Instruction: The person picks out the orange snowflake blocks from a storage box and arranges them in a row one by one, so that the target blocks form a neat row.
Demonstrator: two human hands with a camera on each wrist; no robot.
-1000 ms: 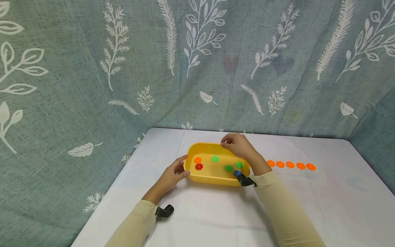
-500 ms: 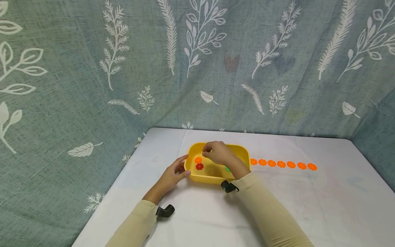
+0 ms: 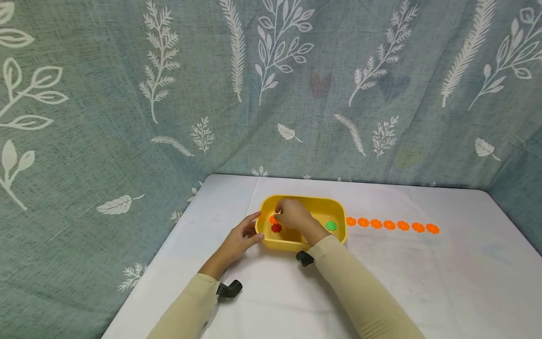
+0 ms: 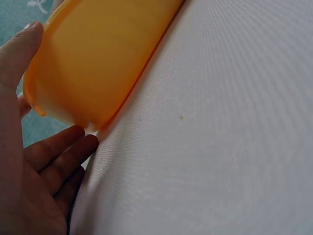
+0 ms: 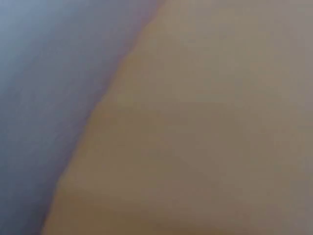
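A shallow yellow plastic tray (image 3: 281, 245) stands on the white-covered table. My left hand (image 3: 235, 240) holds its left end, the thumb at the rim and the other fingers against the outer wall, as the left wrist view shows. Inside the tray, my right hand (image 3: 293, 215) reaches down with bent fingers beside an orange flower-shaped disc (image 3: 273, 219). Whether the fingertips pinch that disc is hidden. Just below it lies a red flower-shaped disc (image 3: 276, 228). A green disc (image 3: 331, 226) shows to the right; the right hand and forearm cover part of the tray floor.
Several orange flower-shaped discs (image 3: 389, 224) form a row on the table, running right from the tray. A patterned green cloth (image 3: 237, 141) hangs behind and to the left of the table. The right wrist view is a blur of yellow and grey.
My right hand has moved from above the tray's far rim leftward and down to the orange disc inside. The left hand keeps its place at the tray's end.
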